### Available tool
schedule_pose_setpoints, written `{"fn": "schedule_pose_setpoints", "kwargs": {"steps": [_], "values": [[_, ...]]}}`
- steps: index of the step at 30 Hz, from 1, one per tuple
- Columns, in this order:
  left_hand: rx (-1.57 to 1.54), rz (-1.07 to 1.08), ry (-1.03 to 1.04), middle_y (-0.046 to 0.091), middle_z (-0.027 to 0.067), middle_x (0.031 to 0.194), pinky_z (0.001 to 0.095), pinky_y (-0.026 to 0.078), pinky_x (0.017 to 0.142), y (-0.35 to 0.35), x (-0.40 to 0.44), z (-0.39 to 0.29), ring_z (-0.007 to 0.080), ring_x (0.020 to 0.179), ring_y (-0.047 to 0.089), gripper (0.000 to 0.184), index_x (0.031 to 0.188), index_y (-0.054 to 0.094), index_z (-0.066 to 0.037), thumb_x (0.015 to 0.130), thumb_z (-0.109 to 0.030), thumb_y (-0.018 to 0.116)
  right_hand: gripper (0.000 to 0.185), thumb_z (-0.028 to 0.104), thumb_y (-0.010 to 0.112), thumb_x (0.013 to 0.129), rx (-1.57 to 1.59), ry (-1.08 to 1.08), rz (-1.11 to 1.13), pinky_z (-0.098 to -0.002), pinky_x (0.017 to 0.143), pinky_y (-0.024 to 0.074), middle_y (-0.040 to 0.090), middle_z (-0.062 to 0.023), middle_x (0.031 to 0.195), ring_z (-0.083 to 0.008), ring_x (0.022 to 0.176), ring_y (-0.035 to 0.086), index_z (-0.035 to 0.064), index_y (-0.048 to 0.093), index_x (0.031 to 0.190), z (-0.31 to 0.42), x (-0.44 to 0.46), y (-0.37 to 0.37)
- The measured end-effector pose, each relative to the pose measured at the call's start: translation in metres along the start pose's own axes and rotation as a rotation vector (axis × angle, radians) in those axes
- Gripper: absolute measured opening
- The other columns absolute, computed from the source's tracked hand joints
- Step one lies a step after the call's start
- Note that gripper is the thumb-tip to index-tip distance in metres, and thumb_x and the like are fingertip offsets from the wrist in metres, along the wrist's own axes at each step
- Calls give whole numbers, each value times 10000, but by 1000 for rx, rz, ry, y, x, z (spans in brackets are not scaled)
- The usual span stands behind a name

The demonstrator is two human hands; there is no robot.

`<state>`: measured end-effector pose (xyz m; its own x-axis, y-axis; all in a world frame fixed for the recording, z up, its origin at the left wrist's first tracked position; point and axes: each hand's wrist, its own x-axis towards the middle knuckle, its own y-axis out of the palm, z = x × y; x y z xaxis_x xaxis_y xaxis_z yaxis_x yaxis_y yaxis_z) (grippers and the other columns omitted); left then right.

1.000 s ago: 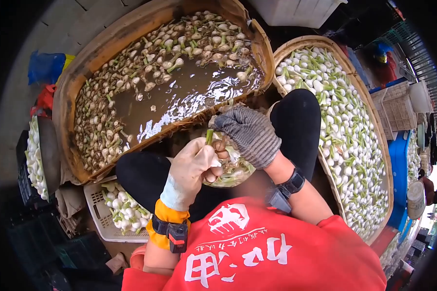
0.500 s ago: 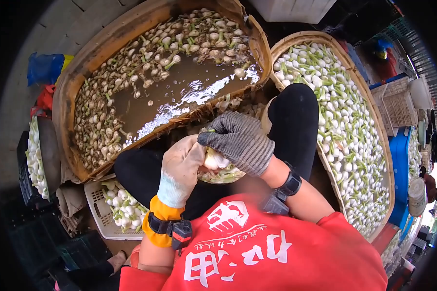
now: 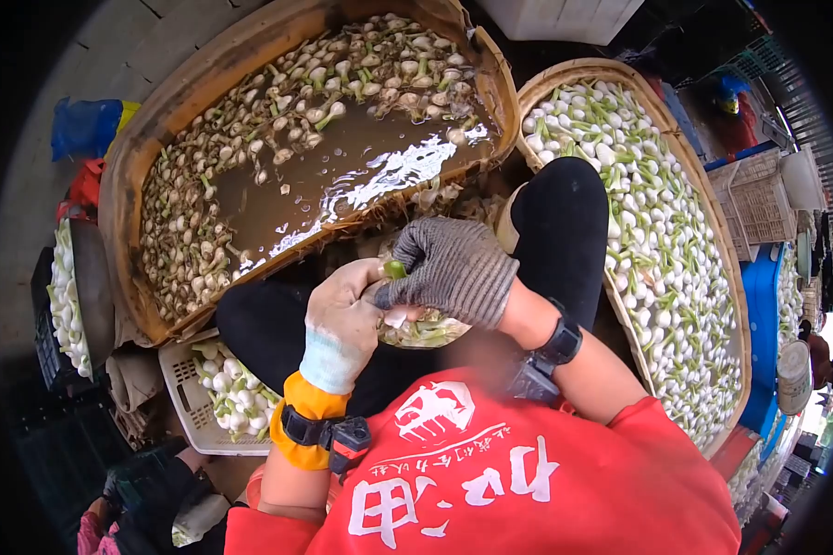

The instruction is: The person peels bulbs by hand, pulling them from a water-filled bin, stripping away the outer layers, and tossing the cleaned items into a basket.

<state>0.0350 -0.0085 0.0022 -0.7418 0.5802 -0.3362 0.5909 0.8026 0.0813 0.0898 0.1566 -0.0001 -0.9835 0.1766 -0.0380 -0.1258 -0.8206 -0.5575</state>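
Observation:
My left hand [image 3: 344,301], in a cream glove with a pale blue cuff, is closed with its fingertips pinching a garlic bulb. My right hand [image 3: 453,270], in a grey ribbed glove, curls around the same bulb from the other side. The garlic bulb [image 3: 395,269] shows mainly its green stem end between the thumbs; most of its body is hidden by the fingers. Just under the hands, between my knees, lie pale and green peelings [image 3: 428,331].
Ahead stands a large tub [image 3: 282,242] of muddy water with unpeeled bulbs floating in it. On the right, a long tub [image 3: 718,242] holds white peeled garlic. A white basket [image 3: 183,393] of bulbs sits at my left. Another person [image 3: 111,527] is partly visible at lower left.
My right hand has turned and shifted slightly, and the white bulb body is now mostly covered while the green stem shows. More of the other person has come into view at lower left.

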Motion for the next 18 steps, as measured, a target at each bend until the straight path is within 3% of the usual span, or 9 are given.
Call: {"fn": "schedule_pose_setpoints", "kwargs": {"steps": [2, 3, 5, 9, 10, 12, 14, 15, 18], "values": [[462, 57, 260, 648, 16, 824, 205, 481, 567, -8, 1, 6, 78, 675, 590, 208, 1074, 665, 10, 928, -29, 522, 469, 473, 801, 671, 4, 38, 87, -362, 666, 499, 671, -117, 789, -277, 719, 648, 61, 664, 848, -1, 2, -8], [461, 56, 260, 648, 16, 824, 205, 481, 567, -7, -1, 2, 78, 675, 590, 208, 1074, 665, 10, 928, -29, 522, 469, 463, 802, 677, 86, -4, 145, -347, 668, 502, 675, -117, 785, -260, 713, 648, 52, 664, 857, -3, 4, -10], [168, 65, -124, 609, -10, 850, 165, 336, 483, -5, -5, -10, 26, 603, 485, 147, 1031, 639, -8, 958, -62, 523, 431, 398, 803, 701, 210, 49, 288, -300, 683, 506, 683, -100, 788, -190, 707, 639, 34, 667, 888, -1, 5, -20], [-51, 35, -4, 556, -21, 768, 167, 311, 471, -13, -13, -11, 10, 591, 442, 111, 951, 530, -38, 1002, -118, 473, 312, 226, 796, 730, 380, -22, 240, -279, 731, 502, 683, -55, 859, -136, 767, 626, 18, 668, 924, -3, -1, -34], [-450, 120, 54, 614, 23, 793, 152, 373, 510, -28, -6, -1, 34, 599, 502, 172, 1075, 546, -13, 1024, -133, 435, 312, 226, 796, 730, 377, -25, 241, -279, 731, 502, 683, -55, 859, -136, 767, 626, 18, 668, 924, -6, -5, -35], [17, -30, -3, 622, 65, 947, 198, 478, 657, -38, -6, 7, 88, 760, 574, 279, 1162, 530, -6, 969, -202, 577, 249, 138, 805, 718, 348, -53, -153, -262, 687, 481, 615, -27, 749, -98, 717, 580, 39, 646, 882, -11, -11, -33], [407, 19, 324, 585, 96, 1098, 273, 510, 829, -30, 2, 27, 146, 932, 591, 587, 1270, 490, 1, 825, -270, 761, 244, 135, 805, 729, 331, 27, -166, -262, 695, 488, 625, -30, 781, -102, 732, 591, 34, 647, 886, -12, -15, -26], [156, 63, 196, 533, 100, 1206, 301, 491, 902, -19, 1, 26, 165, 1038, 561, 839, 1334, 449, 8, 682, -315, 867, 254, 151, 808, 733, 333, 34, -221, -265, 699, 492, 634, -35, 801, -108, 741, 598, 30, 647, 888, -14, -15, -15], [122, -61, 263, 595, 73, 1085, 281, 509, 841, 1, 3, 12, 128, 926, 595, 581, 1234, 523, 8, 756, -193, 786, 250, 175, 793, 760, 259, 129, -215, -279, 714, 504, 656, -59, 853, -136, 757, 617, 28, 645, 897, -6, -21, -2]]}}
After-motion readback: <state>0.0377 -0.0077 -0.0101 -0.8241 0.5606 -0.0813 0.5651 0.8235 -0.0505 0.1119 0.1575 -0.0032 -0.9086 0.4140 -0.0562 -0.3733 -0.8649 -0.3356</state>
